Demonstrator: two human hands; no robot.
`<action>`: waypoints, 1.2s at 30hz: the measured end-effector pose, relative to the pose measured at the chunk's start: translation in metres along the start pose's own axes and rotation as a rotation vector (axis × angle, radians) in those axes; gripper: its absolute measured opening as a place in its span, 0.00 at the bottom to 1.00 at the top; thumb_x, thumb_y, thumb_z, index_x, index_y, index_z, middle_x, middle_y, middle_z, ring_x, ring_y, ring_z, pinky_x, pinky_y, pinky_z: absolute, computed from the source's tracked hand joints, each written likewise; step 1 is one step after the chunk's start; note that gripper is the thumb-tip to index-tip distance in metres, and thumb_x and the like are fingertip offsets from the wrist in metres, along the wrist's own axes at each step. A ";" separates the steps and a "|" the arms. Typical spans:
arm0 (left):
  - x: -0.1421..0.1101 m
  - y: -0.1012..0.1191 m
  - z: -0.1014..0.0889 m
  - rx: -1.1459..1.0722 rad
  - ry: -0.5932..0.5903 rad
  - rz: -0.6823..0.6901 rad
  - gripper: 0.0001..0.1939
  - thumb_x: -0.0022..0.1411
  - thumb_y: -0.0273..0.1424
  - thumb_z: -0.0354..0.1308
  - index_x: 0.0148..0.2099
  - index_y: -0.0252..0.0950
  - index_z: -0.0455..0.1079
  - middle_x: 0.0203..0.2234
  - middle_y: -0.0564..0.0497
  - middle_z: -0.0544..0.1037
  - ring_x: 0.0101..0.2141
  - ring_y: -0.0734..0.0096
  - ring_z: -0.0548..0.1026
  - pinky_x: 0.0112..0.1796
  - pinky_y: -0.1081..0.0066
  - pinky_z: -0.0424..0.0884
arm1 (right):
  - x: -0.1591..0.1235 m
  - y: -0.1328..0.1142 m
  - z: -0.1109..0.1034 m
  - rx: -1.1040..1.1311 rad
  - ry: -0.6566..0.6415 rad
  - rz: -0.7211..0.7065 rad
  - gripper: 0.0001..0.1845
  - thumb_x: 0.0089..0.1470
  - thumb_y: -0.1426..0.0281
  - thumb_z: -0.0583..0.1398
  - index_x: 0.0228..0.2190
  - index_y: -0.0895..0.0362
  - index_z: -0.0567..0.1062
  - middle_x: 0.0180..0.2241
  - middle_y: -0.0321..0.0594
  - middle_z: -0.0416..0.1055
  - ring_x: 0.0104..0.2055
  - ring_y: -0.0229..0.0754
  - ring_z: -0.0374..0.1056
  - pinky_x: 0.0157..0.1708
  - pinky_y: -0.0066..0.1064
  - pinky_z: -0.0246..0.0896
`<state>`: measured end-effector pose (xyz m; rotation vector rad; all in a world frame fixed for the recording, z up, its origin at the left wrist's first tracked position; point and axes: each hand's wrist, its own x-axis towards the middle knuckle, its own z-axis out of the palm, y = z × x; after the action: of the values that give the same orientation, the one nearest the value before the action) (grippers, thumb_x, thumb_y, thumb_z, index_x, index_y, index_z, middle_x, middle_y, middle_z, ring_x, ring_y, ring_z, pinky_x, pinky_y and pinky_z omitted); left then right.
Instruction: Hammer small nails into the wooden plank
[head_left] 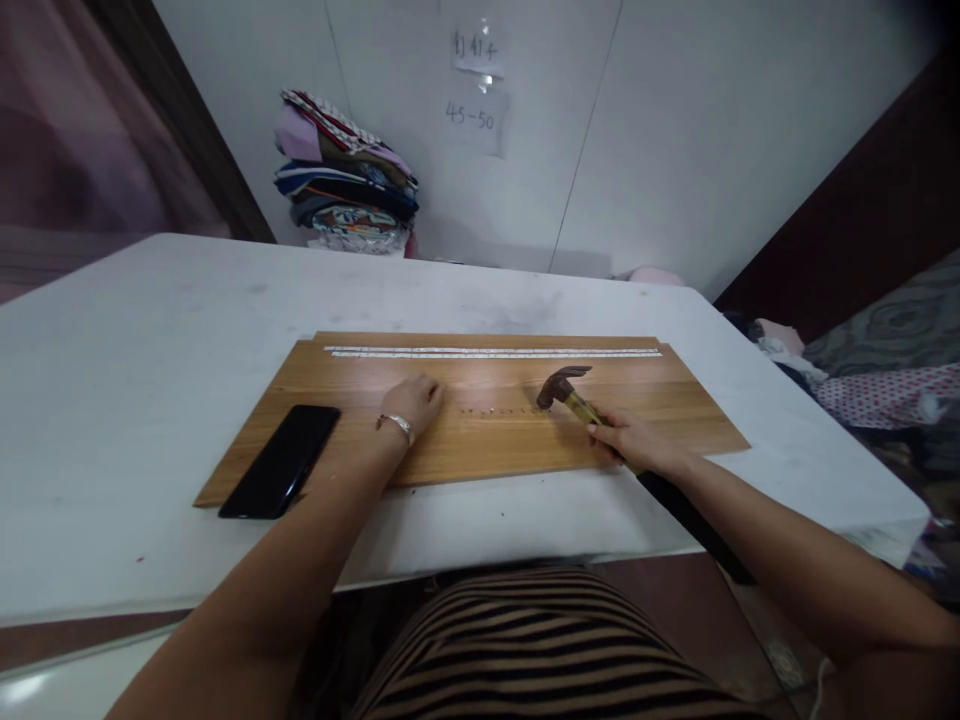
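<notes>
A wooden board (480, 445) lies flat on the white table, and my left hand (417, 400) rests on its middle-left part. That hand's fingers are curled closed; whatever is in them, if anything, is hidden. In my right hand (626, 440) is a claw hammer (576, 402), gripped partway along its yellow and black handle. The hammer head is low over the board, at the right end of a row of small nails (491, 410). I cannot tell whether the head touches a nail. The row starts just right of my left hand.
Two thin white measuring strips (487, 352) run along the board's far edge. A black phone (281, 462) overlaps the board's left corner. Folded clothes (349, 180) are stacked at the back of the white table (150, 400). Paper notes (474, 120) hang on the wall.
</notes>
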<state>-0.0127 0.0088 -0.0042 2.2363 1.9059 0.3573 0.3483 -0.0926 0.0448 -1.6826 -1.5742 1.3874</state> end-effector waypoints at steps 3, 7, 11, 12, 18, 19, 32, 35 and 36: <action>-0.007 0.004 0.002 0.034 -0.009 0.095 0.18 0.71 0.36 0.47 0.39 0.38 0.78 0.43 0.43 0.80 0.46 0.60 0.77 0.48 0.64 0.70 | 0.000 -0.003 0.001 -0.015 0.008 0.023 0.21 0.54 0.64 0.61 0.49 0.54 0.72 0.26 0.31 0.67 0.18 0.32 0.56 0.16 0.26 0.49; -0.009 0.007 0.004 0.071 -0.001 0.204 0.17 0.71 0.31 0.47 0.44 0.38 0.78 0.45 0.43 0.79 0.49 0.61 0.76 0.53 0.63 0.69 | -0.001 -0.005 0.001 -0.042 -0.001 0.026 0.18 0.54 0.64 0.61 0.46 0.56 0.73 0.25 0.32 0.67 0.18 0.32 0.56 0.17 0.27 0.50; -0.002 0.007 0.007 0.074 0.007 0.263 0.18 0.71 0.29 0.46 0.49 0.37 0.77 0.49 0.42 0.79 0.51 0.59 0.75 0.55 0.61 0.68 | 0.000 -0.004 0.001 -0.029 -0.001 0.001 0.20 0.54 0.64 0.61 0.48 0.56 0.72 0.25 0.31 0.66 0.18 0.32 0.56 0.17 0.26 0.49; 0.000 0.007 0.008 0.073 0.014 0.270 0.18 0.70 0.29 0.46 0.51 0.36 0.77 0.51 0.41 0.79 0.52 0.59 0.75 0.56 0.61 0.67 | 0.000 -0.004 0.001 -0.026 -0.002 -0.004 0.19 0.54 0.64 0.61 0.48 0.56 0.72 0.24 0.30 0.66 0.18 0.32 0.56 0.17 0.26 0.49; 0.011 0.006 0.012 0.097 0.002 0.263 0.17 0.70 0.34 0.48 0.53 0.38 0.74 0.59 0.41 0.75 0.60 0.55 0.70 0.61 0.55 0.61 | 0.000 -0.006 0.001 -0.032 -0.022 0.008 0.15 0.54 0.64 0.62 0.43 0.54 0.72 0.23 0.30 0.66 0.17 0.32 0.55 0.16 0.26 0.48; 0.011 0.006 0.013 0.096 -0.004 0.258 0.17 0.71 0.35 0.47 0.53 0.38 0.74 0.60 0.42 0.75 0.60 0.56 0.69 0.61 0.54 0.61 | 0.000 -0.006 0.001 -0.024 -0.016 0.012 0.14 0.54 0.64 0.62 0.43 0.54 0.71 0.23 0.31 0.67 0.17 0.32 0.55 0.16 0.26 0.49; 0.015 0.001 0.026 0.035 0.032 0.227 0.22 0.70 0.39 0.47 0.58 0.35 0.73 0.63 0.40 0.72 0.62 0.56 0.68 0.63 0.57 0.60 | -0.001 -0.003 0.001 -0.037 0.022 0.011 0.12 0.54 0.62 0.61 0.39 0.54 0.70 0.26 0.32 0.68 0.18 0.32 0.56 0.16 0.27 0.50; 0.015 0.003 0.024 0.039 0.021 0.221 0.23 0.70 0.39 0.48 0.58 0.34 0.73 0.63 0.39 0.72 0.62 0.55 0.68 0.63 0.58 0.60 | -0.002 -0.006 0.002 -0.057 0.039 -0.002 0.12 0.54 0.62 0.61 0.38 0.54 0.70 0.25 0.32 0.67 0.18 0.32 0.57 0.17 0.27 0.50; 0.015 0.003 0.023 0.034 0.021 0.219 0.23 0.70 0.39 0.48 0.58 0.34 0.73 0.63 0.39 0.72 0.62 0.54 0.68 0.63 0.57 0.61 | -0.002 -0.007 0.002 -0.065 0.039 -0.006 0.12 0.53 0.61 0.62 0.38 0.54 0.70 0.25 0.32 0.67 0.18 0.32 0.57 0.17 0.27 0.50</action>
<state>-0.0005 0.0238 -0.0247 2.4802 1.6910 0.3838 0.3434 -0.0935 0.0503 -1.7308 -1.6167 1.3055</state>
